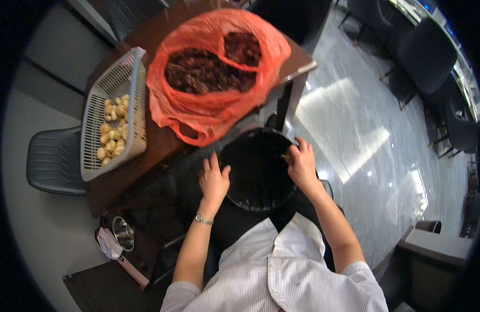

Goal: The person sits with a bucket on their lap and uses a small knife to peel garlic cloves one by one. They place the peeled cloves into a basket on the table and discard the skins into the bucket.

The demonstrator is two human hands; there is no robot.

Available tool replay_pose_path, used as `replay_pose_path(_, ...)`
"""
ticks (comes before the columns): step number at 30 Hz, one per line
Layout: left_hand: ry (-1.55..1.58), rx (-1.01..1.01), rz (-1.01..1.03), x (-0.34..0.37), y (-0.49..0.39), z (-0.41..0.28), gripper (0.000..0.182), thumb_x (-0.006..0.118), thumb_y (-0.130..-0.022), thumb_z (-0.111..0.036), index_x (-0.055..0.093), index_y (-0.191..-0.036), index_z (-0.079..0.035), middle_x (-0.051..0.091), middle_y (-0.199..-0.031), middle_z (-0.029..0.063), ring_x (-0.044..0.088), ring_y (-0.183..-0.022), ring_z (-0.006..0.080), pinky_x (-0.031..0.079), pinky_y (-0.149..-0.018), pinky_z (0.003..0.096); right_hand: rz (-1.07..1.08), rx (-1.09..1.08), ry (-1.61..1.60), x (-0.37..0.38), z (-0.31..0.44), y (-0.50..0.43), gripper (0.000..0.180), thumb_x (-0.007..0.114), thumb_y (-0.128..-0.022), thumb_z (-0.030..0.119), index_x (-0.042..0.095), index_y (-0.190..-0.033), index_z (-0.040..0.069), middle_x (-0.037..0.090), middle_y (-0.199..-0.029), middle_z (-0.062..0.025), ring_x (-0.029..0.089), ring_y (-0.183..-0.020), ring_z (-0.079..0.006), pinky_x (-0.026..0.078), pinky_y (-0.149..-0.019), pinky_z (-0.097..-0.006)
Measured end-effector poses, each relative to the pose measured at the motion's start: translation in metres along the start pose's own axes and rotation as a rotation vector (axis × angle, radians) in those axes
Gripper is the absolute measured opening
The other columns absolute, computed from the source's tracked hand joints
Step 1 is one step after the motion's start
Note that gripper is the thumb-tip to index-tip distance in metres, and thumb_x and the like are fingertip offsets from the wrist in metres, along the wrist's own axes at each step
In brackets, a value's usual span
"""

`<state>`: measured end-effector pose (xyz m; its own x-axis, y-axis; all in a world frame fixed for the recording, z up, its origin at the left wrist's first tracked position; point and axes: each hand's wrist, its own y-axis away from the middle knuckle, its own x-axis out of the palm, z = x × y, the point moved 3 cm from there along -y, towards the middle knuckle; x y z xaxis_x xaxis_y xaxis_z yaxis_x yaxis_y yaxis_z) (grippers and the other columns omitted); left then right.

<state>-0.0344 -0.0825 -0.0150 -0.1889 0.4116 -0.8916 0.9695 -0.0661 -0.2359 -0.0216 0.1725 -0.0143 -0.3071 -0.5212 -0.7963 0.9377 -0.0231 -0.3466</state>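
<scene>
Before me stands a round black bin (259, 171), its rim seemingly covered by a dark plastic liner. At its left rim is my left hand (214, 179), fingers apart, holding nothing that I can see. My right hand (301, 162) is over the right rim with bent fingers; a small pale bit shows at the fingertips, too blurred to name. Beyond the bin, a red plastic bag (232, 93) lies open on the wooden table, filled with dark brown, rough pieces (201, 74). To its left, a grey plastic basket (140, 128) holds several pale, roundish peeled pieces (114, 134).
The dark wooden table (158, 156) has a corner jutting out at the right. A black chair (55, 160) is at the left. Lower left, a metal bowl (123, 233) sits beside a crumpled plastic packet (109, 243). More chairs (427, 56) line the right; a grey-topped cabinet (438, 243) stands lower right.
</scene>
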Motion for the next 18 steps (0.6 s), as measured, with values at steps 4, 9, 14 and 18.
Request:
replay_pose_path(4,0.094,-0.116,0.235,0.018,0.004,0.019,0.033,0.056,-0.082,-0.012,0.051,-0.112,0.000,0.061,-0.089,0.0233,0.059,-0.080,0.0423,0.048,-0.067,0.0499,0.173,0.198,-0.005,0.017,-0.023,0.010,0.014,0.058,-0.070,0.003,0.052,-0.083,0.005,0.055,-0.086,-0.0177,0.054,-0.083,-0.0401,0.044,-0.067,-0.0481)
replay_pose_path(9,0.016,-0.092,0.189,0.024,0.012,0.014,0.021,0.051,-0.080,-0.009,0.048,-0.099,0.001,0.062,-0.082,0.0235,0.061,-0.072,0.0395,0.049,-0.064,0.0504,0.158,0.131,0.104,0.017,-0.026,0.015,0.017,0.058,-0.069,0.002,0.053,-0.085,0.004,0.055,-0.083,-0.0185,0.056,-0.079,-0.0394,0.045,-0.065,-0.0481)
replay_pose_path(14,0.111,-0.088,0.115,0.005,0.021,0.020,0.015,0.051,-0.079,-0.008,0.048,-0.091,0.001,0.061,-0.068,0.0209,0.060,-0.063,0.0411,0.048,-0.058,0.0509,0.181,0.071,0.214,-0.005,-0.002,0.009,0.022,0.060,-0.067,0.003,0.052,-0.087,0.005,0.054,-0.081,-0.0155,0.057,-0.078,-0.0347,0.047,-0.065,-0.0437)
replay_pose_path(18,0.244,-0.050,0.013,-0.012,0.031,0.025,0.018,0.050,-0.080,-0.009,0.050,-0.094,0.002,0.060,-0.067,0.0217,0.059,-0.063,0.0413,0.047,-0.057,0.0507,0.133,-0.014,0.240,-0.023,0.021,-0.001,0.021,0.059,-0.068,0.003,0.051,-0.087,0.005,0.054,-0.079,-0.0156,0.057,-0.074,-0.0347,0.046,-0.062,-0.0440)
